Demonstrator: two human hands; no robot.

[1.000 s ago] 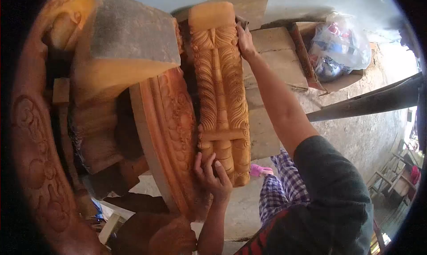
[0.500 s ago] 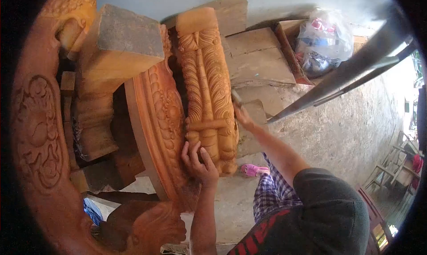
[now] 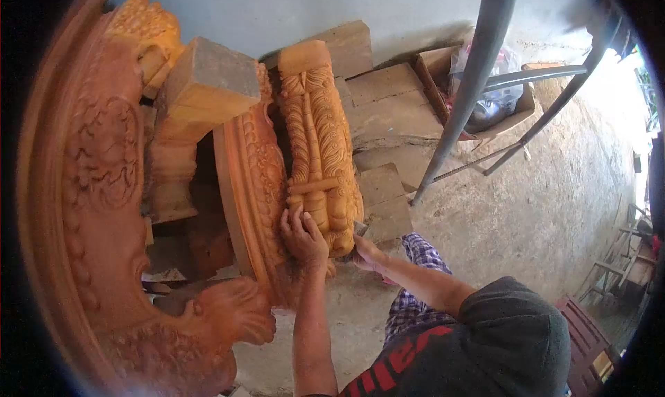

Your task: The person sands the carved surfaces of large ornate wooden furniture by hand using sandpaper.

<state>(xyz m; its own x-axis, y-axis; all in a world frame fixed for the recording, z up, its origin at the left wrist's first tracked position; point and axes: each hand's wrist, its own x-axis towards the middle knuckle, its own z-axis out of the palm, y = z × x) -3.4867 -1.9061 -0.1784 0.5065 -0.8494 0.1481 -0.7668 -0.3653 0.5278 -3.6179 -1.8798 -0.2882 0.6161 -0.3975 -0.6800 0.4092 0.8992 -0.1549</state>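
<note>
A long orange-brown wooden piece (image 3: 320, 140), carved with flowing strands and a rounded lower end, leans in the middle. My left hand (image 3: 303, 236) rests on its lower left edge, fingers slightly apart and holding nothing. At the lower right side of the carving, my right hand (image 3: 367, 253) is closed around a small flat greyish piece (image 3: 360, 228), whose end touches or nearly touches the wood. The rest of that piece is hidden in the fingers. A second carved wooden part (image 3: 260, 182) stands just left of the carving.
On the left are a large reddish carved frame (image 3: 104, 251) and a thick wooden block (image 3: 218, 75). Boards (image 3: 391, 106) lie behind the carving. A cardboard box (image 3: 433, 85) holds a plastic bag. Grey metal bars (image 3: 467, 85) cross the upper right above a concrete floor (image 3: 526, 210).
My right hand has moved down along the carving's right side to near its lower end. My left hand stays on the left edge. The view has shifted, showing more of the large frame.
</note>
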